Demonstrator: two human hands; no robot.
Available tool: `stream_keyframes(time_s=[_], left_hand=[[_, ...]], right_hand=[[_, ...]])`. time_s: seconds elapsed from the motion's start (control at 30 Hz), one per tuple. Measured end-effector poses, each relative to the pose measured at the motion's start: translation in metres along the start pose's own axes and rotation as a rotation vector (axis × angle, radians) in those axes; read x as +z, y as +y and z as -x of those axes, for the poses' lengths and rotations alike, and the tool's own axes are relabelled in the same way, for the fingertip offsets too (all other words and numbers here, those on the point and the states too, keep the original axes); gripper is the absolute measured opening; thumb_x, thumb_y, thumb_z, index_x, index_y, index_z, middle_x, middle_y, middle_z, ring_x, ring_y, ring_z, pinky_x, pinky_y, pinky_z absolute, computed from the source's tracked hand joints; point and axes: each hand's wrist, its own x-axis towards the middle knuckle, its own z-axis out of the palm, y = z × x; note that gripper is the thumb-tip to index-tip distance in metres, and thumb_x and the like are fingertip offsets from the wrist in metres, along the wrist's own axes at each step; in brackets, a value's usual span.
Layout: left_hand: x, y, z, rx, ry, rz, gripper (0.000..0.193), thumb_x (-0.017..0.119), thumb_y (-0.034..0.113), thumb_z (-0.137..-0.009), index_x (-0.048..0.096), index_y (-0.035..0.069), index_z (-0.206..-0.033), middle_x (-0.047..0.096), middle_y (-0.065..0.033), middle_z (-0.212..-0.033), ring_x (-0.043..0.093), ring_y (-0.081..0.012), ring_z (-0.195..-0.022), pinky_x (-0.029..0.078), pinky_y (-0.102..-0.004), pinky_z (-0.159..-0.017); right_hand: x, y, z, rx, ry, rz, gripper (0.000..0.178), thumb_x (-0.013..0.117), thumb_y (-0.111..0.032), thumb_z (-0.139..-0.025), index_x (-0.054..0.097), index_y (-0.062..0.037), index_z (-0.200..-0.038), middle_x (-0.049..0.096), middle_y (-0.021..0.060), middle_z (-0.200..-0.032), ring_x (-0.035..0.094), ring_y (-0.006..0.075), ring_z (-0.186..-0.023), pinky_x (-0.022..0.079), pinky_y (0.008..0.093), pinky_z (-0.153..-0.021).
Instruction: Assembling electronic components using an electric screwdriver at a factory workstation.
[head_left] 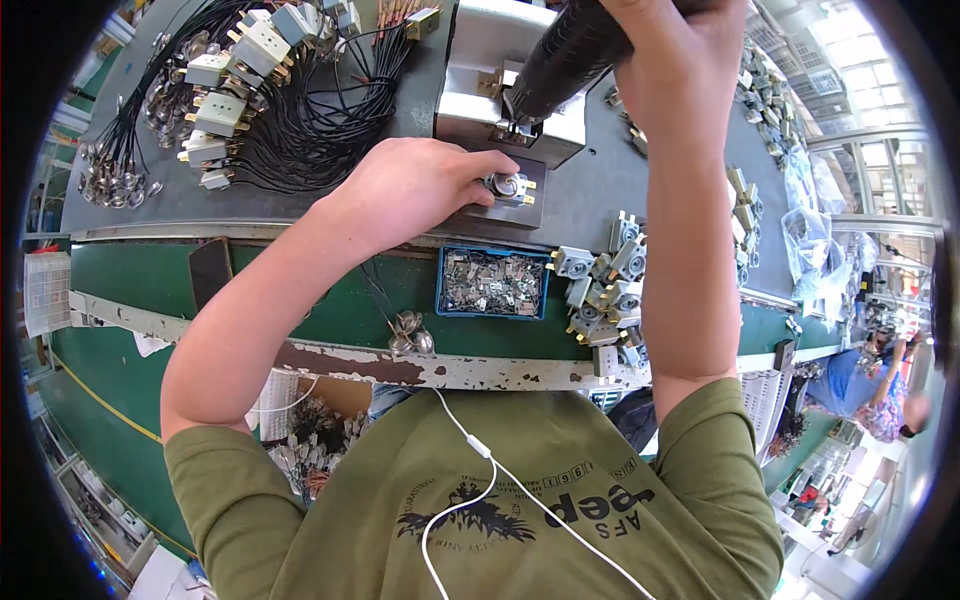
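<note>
The left hand (pixel 415 185) is pinching a small round silver metal switch (pixel 508 185) at its three o'clock; the right hand (pixel 680 70) is gripping a black ribbed press lever (pixel 565 55).

Shiny metal switch (pixel 508 185), matt black handle (pixel 570 50)

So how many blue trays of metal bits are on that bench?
1: the blue tray sits at the bench's near edge, just below the left hand. Others may be hidden.
</note>
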Motion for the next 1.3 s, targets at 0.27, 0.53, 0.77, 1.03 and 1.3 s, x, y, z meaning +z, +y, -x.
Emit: stream_keyframes(time_s=[0.27,0.53,0.77,1.03,1.3], left_hand=[[0.000,0.002,-0.001,-0.012,0.014,-0.020,0.035,0.066,0.030,-0.097,0.067,0.022,-0.130,0.073,-0.0081,-0.092,0.072,-0.0293,-0.089,0.057,-0.0424,-0.075],[0.012,-0.006,0.005,0.057,0.129,-0.020,0.034,0.067,0.033,-0.097,0.069,0.023,-0.129,0.074,-0.0084,-0.093,0.072,-0.0292,-0.090,0.057,-0.0422,-0.074],[0.001,-0.001,0.003,-0.010,0.053,-0.019,0.035,0.065,0.037,-0.098,0.068,0.023,-0.130,0.075,-0.0076,-0.098,0.072,-0.0305,-0.092,0.057,-0.0432,-0.077],[0.000,0.001,0.001,-0.022,0.032,-0.040,0.034,0.064,0.036,-0.099,0.066,0.026,-0.131,0.075,-0.0074,-0.100,0.072,-0.0303,-0.093,0.057,-0.0440,-0.077],[0.000,0.003,0.000,-0.030,0.004,-0.063,0.034,0.065,0.033,-0.099,0.063,0.024,-0.131,0.074,-0.0079,-0.097,0.072,-0.0308,-0.092,0.057,-0.0444,-0.075]], right_hand=[[0.014,0.000,-0.008,0.011,0.164,0.434,0.055,0.075,-0.004,-0.091,0.046,-0.0019,-0.137,0.071,0.0115,-0.111,0.072,0.0170,-0.087,0.060,0.0321,-0.077],[0.033,-0.011,0.024,-0.008,0.441,0.499,0.041,0.073,0.000,-0.093,0.050,-0.0002,-0.126,0.071,0.0117,-0.096,0.066,0.0141,-0.062,0.054,0.0257,-0.052],[0.036,-0.027,0.045,0.051,0.467,0.569,0.020,0.076,-0.001,-0.092,0.064,0.0048,-0.107,0.069,0.0084,-0.082,0.064,0.0126,-0.057,0.052,0.0254,-0.051],[0.024,-0.003,0.042,-0.047,0.386,0.210,0.019,0.076,0.001,-0.092,0.062,0.0038,-0.105,0.069,0.0082,-0.082,0.064,0.0115,-0.059,0.052,0.0257,-0.052],[0.031,-0.008,0.055,0.108,0.506,0.518,0.045,0.075,0.003,-0.092,0.042,-0.0019,-0.124,0.068,0.0105,-0.096,0.066,0.0122,-0.065,0.055,0.0260,-0.054]])
